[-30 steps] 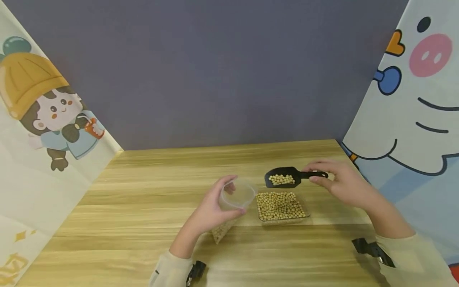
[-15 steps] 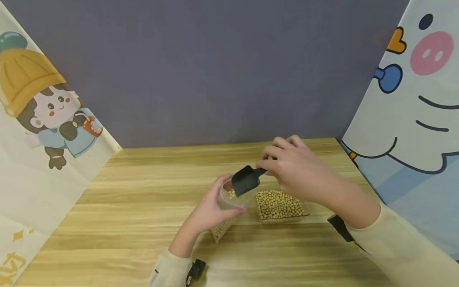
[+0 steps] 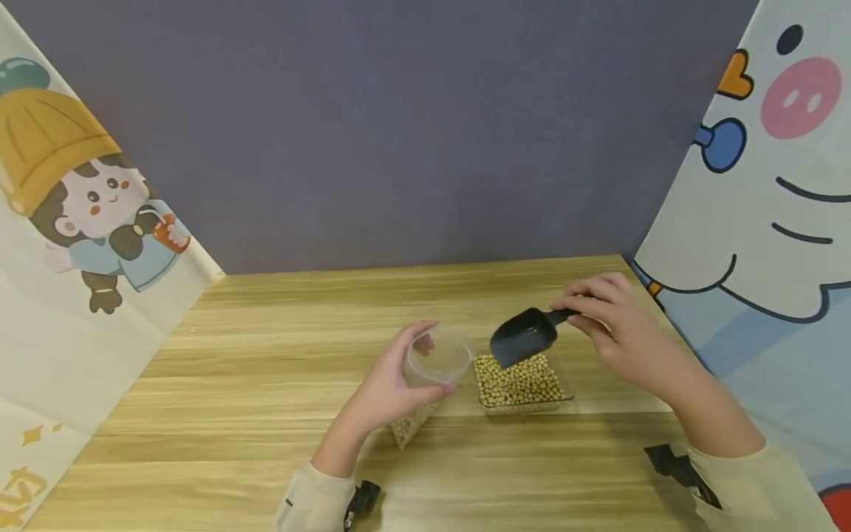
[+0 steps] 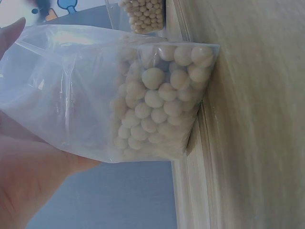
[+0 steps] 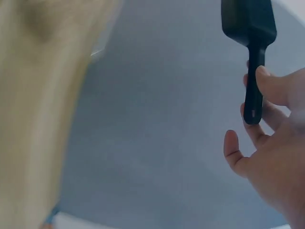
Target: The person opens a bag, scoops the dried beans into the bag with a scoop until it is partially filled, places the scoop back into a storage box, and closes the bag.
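Note:
My left hand [image 3: 382, 388] curls round the upper part of a clear plastic bag [image 4: 90, 95], thumb on the near side and fingers on the far side. Its round mouth faces up in the head view. Pale soybeans [image 4: 152, 109] fill the lower part of the bag, whose bottom is at the tabletop. To the right, my right hand [image 3: 628, 340] pinches the handle of a black scoop [image 3: 524, 338] between thumb and fingers. The scoop's bowl shows no beans and is tilted over the back of a clear rectangular container [image 3: 532, 406] of soybeans.
The wood-grain table [image 3: 266, 355] runs back to a grey wall panel [image 3: 399, 133]. Printed cartoon panels [image 3: 784, 222] stand along both sides. The bean container sits just right of the bag.
The right hand swings the loaded scoop left, tips it over the bag's mouth, then brings it back right over the container with the bowl emptied. The left hand stays in place.

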Motion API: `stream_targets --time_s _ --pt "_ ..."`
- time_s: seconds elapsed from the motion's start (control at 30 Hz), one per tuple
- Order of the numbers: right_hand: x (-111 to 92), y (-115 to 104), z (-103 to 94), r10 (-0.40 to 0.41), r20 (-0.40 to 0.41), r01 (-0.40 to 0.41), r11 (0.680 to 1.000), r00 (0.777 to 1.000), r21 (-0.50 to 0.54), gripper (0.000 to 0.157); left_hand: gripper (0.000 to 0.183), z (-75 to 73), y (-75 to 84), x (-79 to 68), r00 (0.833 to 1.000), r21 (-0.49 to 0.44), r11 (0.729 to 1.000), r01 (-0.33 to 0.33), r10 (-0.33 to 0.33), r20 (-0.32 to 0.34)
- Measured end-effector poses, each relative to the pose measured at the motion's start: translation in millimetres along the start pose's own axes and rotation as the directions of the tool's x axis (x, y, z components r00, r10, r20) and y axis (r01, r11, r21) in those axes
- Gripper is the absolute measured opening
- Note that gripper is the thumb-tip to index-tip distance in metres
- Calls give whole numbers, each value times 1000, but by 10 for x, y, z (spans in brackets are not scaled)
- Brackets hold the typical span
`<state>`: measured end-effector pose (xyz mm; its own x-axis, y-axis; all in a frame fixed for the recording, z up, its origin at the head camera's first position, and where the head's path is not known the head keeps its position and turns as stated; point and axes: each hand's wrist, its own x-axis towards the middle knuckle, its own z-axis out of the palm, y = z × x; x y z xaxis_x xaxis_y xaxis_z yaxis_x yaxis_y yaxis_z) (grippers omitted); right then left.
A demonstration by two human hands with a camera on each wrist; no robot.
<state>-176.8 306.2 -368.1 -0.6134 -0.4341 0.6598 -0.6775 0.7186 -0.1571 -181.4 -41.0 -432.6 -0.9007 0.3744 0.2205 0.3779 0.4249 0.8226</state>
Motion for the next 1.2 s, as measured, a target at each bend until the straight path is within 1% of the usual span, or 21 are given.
stream_targets --time_s 0.07,0.13,0.27,0.37,0.5,0.57,0.63,0.77,0.93,1.07,1.2 --pt "-176 146 10 30 -11 -30 999 999 -13 39 97 6 3 1 1000 -6 1000 5 -5 0" --pt "-325 263 28 40 -18 -40 998 999 -40 39 96 12 -2 -3 1000 -10 1000 9 -9 -4" --pt "-497 402 84 -6 -32 3 995 999 -100 39 97 19 -14 -20 1000 -13 1000 14 -15 -13" --pt "-524 431 119 -63 -30 58 988 998 -146 40 97 23 -14 -25 1000 -4 1000 12 -12 -17" --pt "-511 417 151 -145 -23 139 975 989 -173 45 96 29 -4 -18 1000 4 1000 4 -4 -19" --pt "-501 396 162 -175 -11 170 969 985 -177 46 96 29 -6 -16 1000 7 1000 3 -3 -19" --pt "-500 370 168 -186 2 184 966 982 -180 45 96 28 -4 -14 1000 8 1000 2 -2 -16" --pt "-512 318 168 -143 60 151 974 988 -169 40 96 20 -3 -6 1000 11 1000 -6 7 -13" --pt "-553 310 165 -32 141 50 990 990 -131 38 96 10 7 -4 1000 15 1000 -17 17 -13" --pt "-584 323 145 48 206 -31 996 977 -83 34 95 8 4 1 1000 15 1000 -12 13 -10" --pt "-600 327 141 94 260 -78 994 961 -74 31 95 9 -5 4 1000 12 1000 -7 8 -5"
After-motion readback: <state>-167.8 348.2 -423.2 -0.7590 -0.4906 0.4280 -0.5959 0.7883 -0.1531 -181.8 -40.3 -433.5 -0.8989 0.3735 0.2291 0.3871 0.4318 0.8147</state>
